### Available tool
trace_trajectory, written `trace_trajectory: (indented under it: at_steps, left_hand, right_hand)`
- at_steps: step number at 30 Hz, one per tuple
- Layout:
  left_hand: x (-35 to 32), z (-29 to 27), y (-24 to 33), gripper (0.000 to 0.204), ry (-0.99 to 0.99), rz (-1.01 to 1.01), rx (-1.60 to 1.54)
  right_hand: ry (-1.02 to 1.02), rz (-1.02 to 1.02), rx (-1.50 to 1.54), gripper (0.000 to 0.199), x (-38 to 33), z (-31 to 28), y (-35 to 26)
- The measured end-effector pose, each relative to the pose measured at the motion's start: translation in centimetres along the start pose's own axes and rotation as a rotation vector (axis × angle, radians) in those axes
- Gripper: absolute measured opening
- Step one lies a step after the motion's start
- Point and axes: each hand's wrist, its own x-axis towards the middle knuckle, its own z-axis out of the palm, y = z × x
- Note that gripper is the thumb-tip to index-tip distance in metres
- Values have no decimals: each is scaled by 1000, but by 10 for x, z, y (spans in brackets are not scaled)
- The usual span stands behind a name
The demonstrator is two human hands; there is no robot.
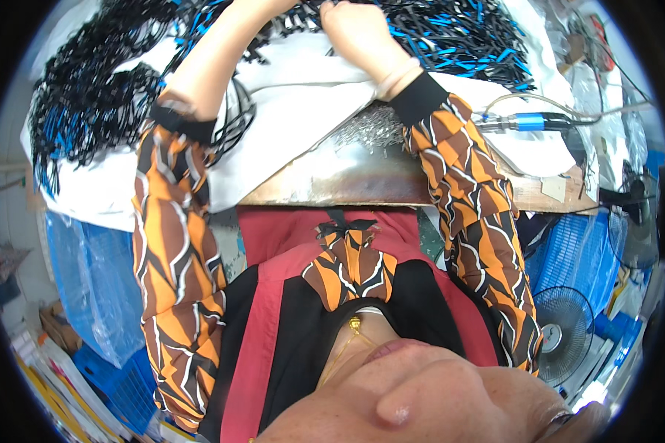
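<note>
Both of my hands are at the upper edge, over a wide heap of thin black and blue wires (458, 44) on white sheeting. My right hand (356, 31) is closed, its fingertips pressed together at a dark bit between the hands that is too small to make out. Close by on its left is my left hand (270, 4), with its fingers cut off by the picture's edge. A looped bundle of black wires (236, 122) hangs beside my left forearm. Below my right wrist, a pile of small silvery metal pieces (369, 127) lies on the worktop.
White sheeting (295, 111) covers much of the worktop (325, 181). To the right lies a blue-banded tool (528, 122) with a hose. Blue crates (573, 255) and a fan (561, 332) stand at the lower right; a plastic-covered blue crate (89, 273) is on the left.
</note>
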Motion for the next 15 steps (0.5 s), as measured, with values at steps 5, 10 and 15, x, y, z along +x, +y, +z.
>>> trace_trajectory:
  at_steps: [5, 10, 15]
  left_hand:
    - [41, 75, -18, 18, -104, -125, 278]
    - [40, 57, -18, 19, -228, 46, 323]
    - [46, 11, 16, 34, 8, 163, 79]
  right_hand:
    - [-155, 254, 108, 15, -37, -33, 58]
    - [-72, 568, -184, 21, -10, -8, 213]
    - [-569, 584, -168, 24, -34, 47, 258]
